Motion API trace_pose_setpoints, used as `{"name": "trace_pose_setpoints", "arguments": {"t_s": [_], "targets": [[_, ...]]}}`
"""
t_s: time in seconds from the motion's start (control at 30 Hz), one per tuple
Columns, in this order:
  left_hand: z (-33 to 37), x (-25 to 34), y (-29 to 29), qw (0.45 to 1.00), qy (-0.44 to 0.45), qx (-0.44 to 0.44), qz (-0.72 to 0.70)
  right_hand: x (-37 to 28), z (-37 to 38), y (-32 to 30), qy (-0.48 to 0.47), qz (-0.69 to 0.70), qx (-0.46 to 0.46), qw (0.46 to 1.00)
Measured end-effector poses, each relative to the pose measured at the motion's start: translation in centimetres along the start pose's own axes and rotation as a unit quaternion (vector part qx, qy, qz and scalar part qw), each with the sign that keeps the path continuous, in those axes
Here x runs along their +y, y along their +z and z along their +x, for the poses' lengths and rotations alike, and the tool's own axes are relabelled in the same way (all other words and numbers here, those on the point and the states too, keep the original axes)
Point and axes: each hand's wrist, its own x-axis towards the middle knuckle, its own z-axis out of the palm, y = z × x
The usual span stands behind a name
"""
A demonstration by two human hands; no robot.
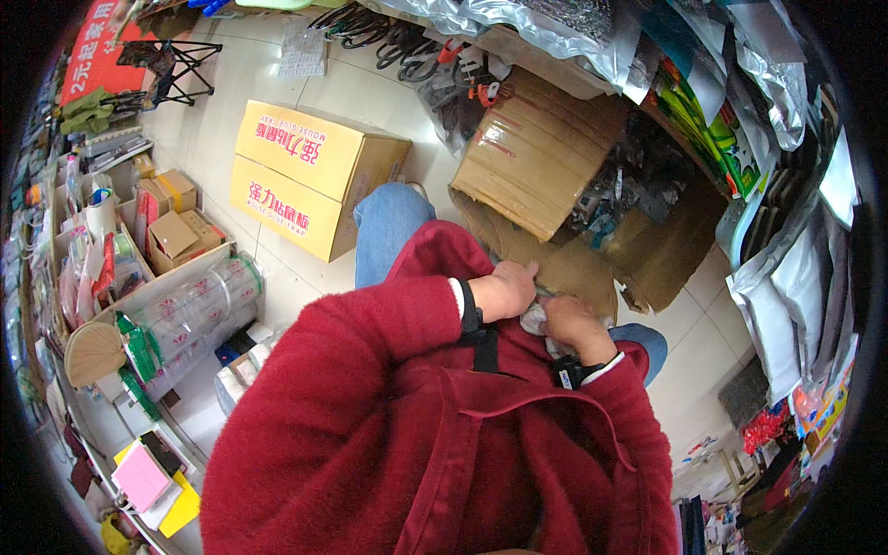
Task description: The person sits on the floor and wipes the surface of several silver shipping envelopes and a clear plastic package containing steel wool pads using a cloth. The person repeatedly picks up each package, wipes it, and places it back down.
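Both of my hands are close together in front of my lap, above a loose brown cardboard flap [573, 276]. My right hand [573, 326] is closed around a crumpled whitish thing [534, 320], perhaps cloth or thin plastic; its kind is unclear. My left hand [502, 290] is beside it with curled fingers and one digit sticking out toward the flap. Whatever it grips is hidden under the hand. Just beyond, a brown cardboard carton [541, 153] lies tilted against a larger opened carton [661, 242] that contains dark, shiny plastic-wrapped items.
Two yellow boxes [301, 185] are side by side on the tiled floor at my left. Farther left are small cartons [176, 231] and a clear-wrapped roll [208, 310]. Hanging packets [786, 305] line the right side. A folding stool [180, 69] stands at the far left.
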Motion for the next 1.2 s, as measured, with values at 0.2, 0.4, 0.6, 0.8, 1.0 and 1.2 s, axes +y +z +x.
{"name": "trace_pose_setpoints", "arguments": {"t_s": [0.2,0.4,0.6,0.8,1.0,1.2], "targets": [[0.1,0.5,0.9,1.000,-0.005,0.017,0.021,0.2,1.9,0.4,-0.078,-0.033,-0.043,0.995],[2.2,-1.3,1.7,0.998,-0.008,-0.056,-0.001,0.7,3.4,0.6,-0.121,-0.016,-0.021,0.992],[4.3,-4.0,6.5,0.996,0.084,0.041,0.004,0.2,3.7,2.7,-0.083,0.005,-0.102,0.991],[6.7,-6.3,7.8,0.991,0.107,-0.059,-0.048,1.4,6.7,6.4,-0.129,0.063,-0.072,0.987],[4.0,-5.4,3.2,0.978,0.190,-0.015,-0.084,1.5,3.4,-0.4,-0.112,0.096,0.000,0.989],[-3.0,-5.2,-3.9,0.894,0.300,0.175,-0.284,0.3,-5.0,-6.8,-0.134,0.346,0.343,0.863]]}}
